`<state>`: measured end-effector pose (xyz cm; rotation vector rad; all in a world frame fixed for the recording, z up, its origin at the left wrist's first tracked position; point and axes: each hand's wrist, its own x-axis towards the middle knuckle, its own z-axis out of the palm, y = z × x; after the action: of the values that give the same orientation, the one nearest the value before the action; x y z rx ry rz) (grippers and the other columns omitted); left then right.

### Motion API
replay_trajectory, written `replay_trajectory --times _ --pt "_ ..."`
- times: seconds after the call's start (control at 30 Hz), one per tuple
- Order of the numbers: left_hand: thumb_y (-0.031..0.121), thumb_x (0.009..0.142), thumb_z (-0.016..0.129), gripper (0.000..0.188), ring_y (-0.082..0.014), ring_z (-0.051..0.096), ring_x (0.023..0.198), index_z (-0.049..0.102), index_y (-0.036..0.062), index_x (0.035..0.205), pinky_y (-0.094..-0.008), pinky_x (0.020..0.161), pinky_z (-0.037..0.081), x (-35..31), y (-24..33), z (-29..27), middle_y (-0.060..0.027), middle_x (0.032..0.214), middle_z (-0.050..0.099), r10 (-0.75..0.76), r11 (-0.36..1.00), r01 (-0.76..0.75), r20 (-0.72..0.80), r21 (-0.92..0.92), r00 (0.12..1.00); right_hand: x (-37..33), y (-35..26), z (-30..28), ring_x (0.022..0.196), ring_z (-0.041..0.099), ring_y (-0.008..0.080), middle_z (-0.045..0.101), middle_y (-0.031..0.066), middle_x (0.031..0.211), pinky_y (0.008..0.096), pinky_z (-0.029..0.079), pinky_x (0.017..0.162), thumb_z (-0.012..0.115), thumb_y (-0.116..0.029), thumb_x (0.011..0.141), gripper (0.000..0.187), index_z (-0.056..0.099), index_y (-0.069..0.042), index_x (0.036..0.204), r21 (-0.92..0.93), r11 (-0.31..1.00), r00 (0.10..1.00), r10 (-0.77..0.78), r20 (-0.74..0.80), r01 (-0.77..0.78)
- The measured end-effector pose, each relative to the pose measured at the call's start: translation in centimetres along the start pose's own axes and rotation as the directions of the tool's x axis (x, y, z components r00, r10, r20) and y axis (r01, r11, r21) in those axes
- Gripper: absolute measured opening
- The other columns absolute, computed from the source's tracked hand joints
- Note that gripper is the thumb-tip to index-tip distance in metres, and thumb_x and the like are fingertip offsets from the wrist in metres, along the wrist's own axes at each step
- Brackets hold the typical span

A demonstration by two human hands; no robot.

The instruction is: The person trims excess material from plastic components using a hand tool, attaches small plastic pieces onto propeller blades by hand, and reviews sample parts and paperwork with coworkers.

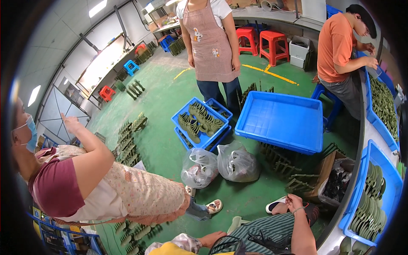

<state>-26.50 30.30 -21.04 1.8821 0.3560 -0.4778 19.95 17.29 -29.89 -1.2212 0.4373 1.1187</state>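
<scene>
My left hand [213, 239], at the end of a pale sleeve, lies on my lap against the green striped apron [263, 231], looking flat and holding nothing I can see. Above my right knee, my right hand [293, 203] is raised with its fingers curled together and no object showing in them. A thin band circles that wrist. The right hand is nearest a brown carton [319, 180] lined with plastic and holding dark pieces. At my right, a blue bin [349, 212] on the bench holds rows of flat green oval pieces [369, 212].
Two tied clear bags [199, 168] stand on the green floor ahead, before stacked blue crates [175, 117] of green parts and a large blue tray [278, 119]. One person in a floral apron [144, 191] points at left; another stands ahead; a seated person [340, 51] works at right.
</scene>
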Motion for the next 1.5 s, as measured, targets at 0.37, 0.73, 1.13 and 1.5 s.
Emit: replay_trajectory --times 0.37,0.73,1.13,1.5 --pt "0.021 0.077 0.073 0.068 -0.041 0.049 0.114 0.039 0.011 0.135 -0.0431 0.097 0.042 -0.2 0.0 -0.2 -0.0192 0.119 0.047 0.087 0.995 -0.089 -0.036 -0.038 0.996 -0.5 -0.5 1.2 0.067 0.062 0.0198 0.066 0.0121 0.082 0.0334 0.054 0.06 0.064 -0.006 0.091 0.013 0.064 0.002 0.102 -0.028 1.0 0.999 0.013 -0.048 -0.014" --pt "0.022 0.077 0.073 0.067 -0.0432 0.049 0.112 0.038 0.0111 0.133 -0.0444 0.094 0.042 -0.1 -1.0 0.0 -0.0199 0.117 0.046 0.021 0.999 -0.021 -0.001 -0.031 1.0 -0.9 -0.6 1.1 0.074 0.064 0.0212 0.066 0.0123 0.084 0.0349 0.056 0.066 0.063 -0.007 0.093 0.014 0.063 0.003 0.103 -0.061 0.997 0.999 0.036 -0.039 -0.038" --pt "0.027 0.076 0.07 0.055 -0.0473 0.052 0.108 0.047 0.0035 0.12 -0.0467 0.091 0.044 -0.3 -2.5 1.5 -0.025 0.112 0.054 -0.071 0.974 0.067 -0.011 -0.218 0.997 1.1 1.0 -0.8 0.072 0.066 0.0174 0.066 0.0068 0.08 0.0314 0.053 0.063 0.064 -0.007 0.089 0.004 0.064 -0.004 0.091 -0.002 1.0 0.999 -0.003 0.047 0.003" --pt "0.023 0.081 0.069 0.049 -0.0453 0.056 0.105 0.045 0.0095 0.121 -0.0464 0.086 0.047 0.4 0.3 -0.8 -0.0223 0.111 0.056 -0.07 0.998 0.07 -0.006 0.004 0.998 -1.5 -0.8 1.5 0.077 0.065 0.0171 0.068 0.0084 0.087 0.031 0.055 0.07 0.065 -0.009 0.093 0.014 0.066 0.0 0.104 -0.113 0.993 1.0 0.024 -0.014 -0.026"
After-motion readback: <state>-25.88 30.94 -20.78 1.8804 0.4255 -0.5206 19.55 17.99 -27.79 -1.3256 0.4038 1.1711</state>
